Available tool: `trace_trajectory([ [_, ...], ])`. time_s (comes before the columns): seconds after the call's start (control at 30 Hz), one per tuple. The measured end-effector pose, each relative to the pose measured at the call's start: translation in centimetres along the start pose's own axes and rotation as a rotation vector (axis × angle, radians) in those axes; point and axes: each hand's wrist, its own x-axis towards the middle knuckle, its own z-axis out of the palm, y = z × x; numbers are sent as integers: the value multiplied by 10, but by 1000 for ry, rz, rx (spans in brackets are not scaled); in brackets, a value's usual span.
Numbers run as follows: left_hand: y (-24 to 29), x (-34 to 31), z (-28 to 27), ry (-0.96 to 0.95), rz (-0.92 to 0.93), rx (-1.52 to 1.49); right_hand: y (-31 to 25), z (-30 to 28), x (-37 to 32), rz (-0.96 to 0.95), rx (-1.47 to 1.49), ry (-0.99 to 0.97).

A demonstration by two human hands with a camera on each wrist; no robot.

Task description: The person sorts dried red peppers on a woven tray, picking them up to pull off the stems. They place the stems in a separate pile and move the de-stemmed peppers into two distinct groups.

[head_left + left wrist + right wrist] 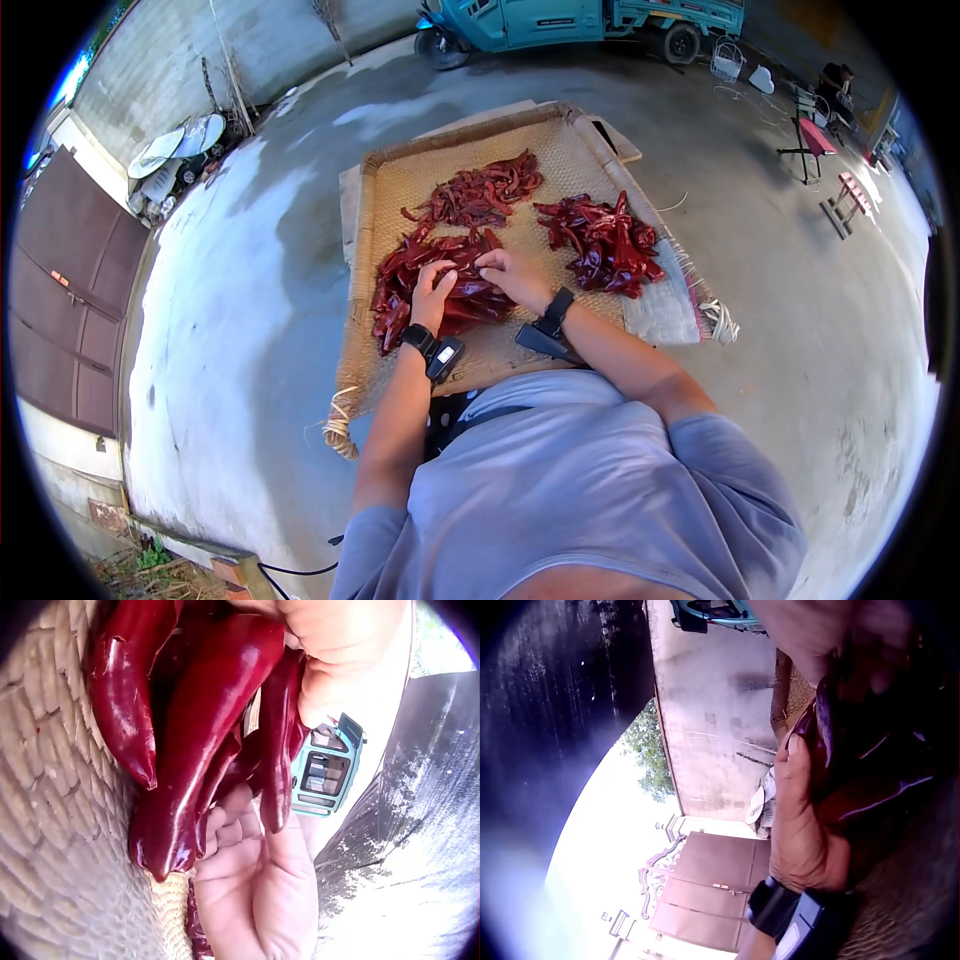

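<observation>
Both hands work over a heap of glossy dark-red dried chili peppers [470, 305] at the front left of a woven tray [420, 372]. My left hand [432, 295] pinches a chili pepper [279, 742] near its upper end, with the thumb against it in the left wrist view. Opposite it, my right hand [515, 278] has its thumb and curled fingers at that pepper's lower tip; the palm of this right hand [255, 900] faces the left wrist camera. In the right wrist view the left thumb [793, 761] lies along a pepper, and the right hand [847, 637] is dark and blurred.
A duller, shrivelled pepper pile [485, 190] lies at the tray's back, and another glossy pile [605, 245] on its right. A white cloth-like patch [662, 308] covers the front right corner. Beyond stand a teal three-wheeled truck [550, 25], small stools [848, 195] and a brown gate [75, 290].
</observation>
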Motion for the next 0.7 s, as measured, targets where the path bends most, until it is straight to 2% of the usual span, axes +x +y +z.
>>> trace_trajectory([
  [0.07, -1, 0, -1, 22, -23, 38, 3, -1, -1, -48, -126, -19],
  [0.1, 3, -1, 0, 56, 13, 87, 1, -2, -2, -264, -382, 78],
  [0.2, 3, -1, 1, 136, -88, 68, -14, -27, -10, -472, -867, 347],
  [0.27, 0, 0, 2, 122, 8, 137, -29, -52, -13, -414, -1134, 579],
  [0.33, -1, 1, 1, 111, 107, 211, -32, -81, -15, -450, -1285, 788],
  [0.47, 4, -2, 4, 125, 139, 295, -23, -115, -28, -127, -1312, 804],
  [0.6, 1, -3, 2, 128, 219, 473, -14, -128, -34, -193, -1297, 766],
  [0.7, -1, -3, 2, 131, 226, 433, -22, -127, -36, -178, -1284, 784],
])
